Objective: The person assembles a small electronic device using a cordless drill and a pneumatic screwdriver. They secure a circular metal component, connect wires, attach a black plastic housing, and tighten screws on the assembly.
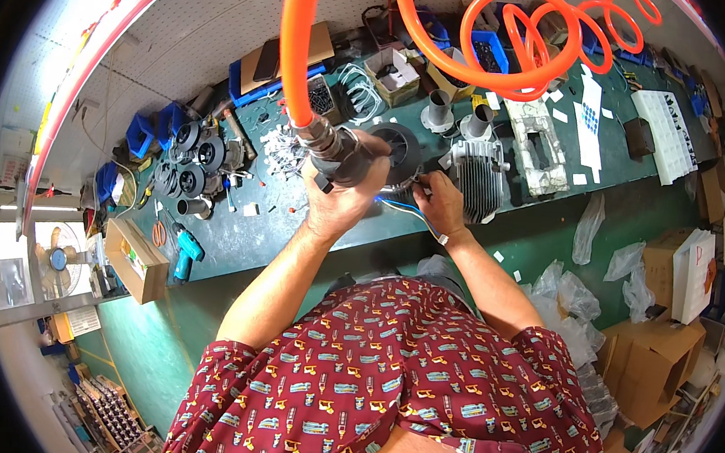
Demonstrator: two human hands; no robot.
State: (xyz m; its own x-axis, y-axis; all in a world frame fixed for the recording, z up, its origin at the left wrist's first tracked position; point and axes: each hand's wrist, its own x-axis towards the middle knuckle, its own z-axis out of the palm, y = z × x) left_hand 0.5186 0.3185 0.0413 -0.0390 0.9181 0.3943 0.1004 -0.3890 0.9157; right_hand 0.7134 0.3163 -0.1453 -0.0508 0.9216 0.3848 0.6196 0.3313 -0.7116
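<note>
My left hand (350,193) is wrapped round a dark air tool (343,164), which hangs from a thick orange air hose (298,51) by a metal coupling. The tool's working end is hidden. Just beyond it is a black fan wheel (401,144) on a unit at the bench's front edge. My right hand (443,202) is at that unit's right side, thumb and fingers pinched together on a small part I cannot make out. Blue and white wires (415,210) run beneath it, ending in a pale connector. A grey finned metal housing (477,180) stands right beside my right hand.
Metal flanged tubes (438,111), a pale foam tray (539,147) and blue bins (489,51) stand on the green bench. Several fan units (206,153) and a teal cordless drill (188,252) lie left. Plastic bags (574,294) and cardboard boxes (650,356) lie right on the floor.
</note>
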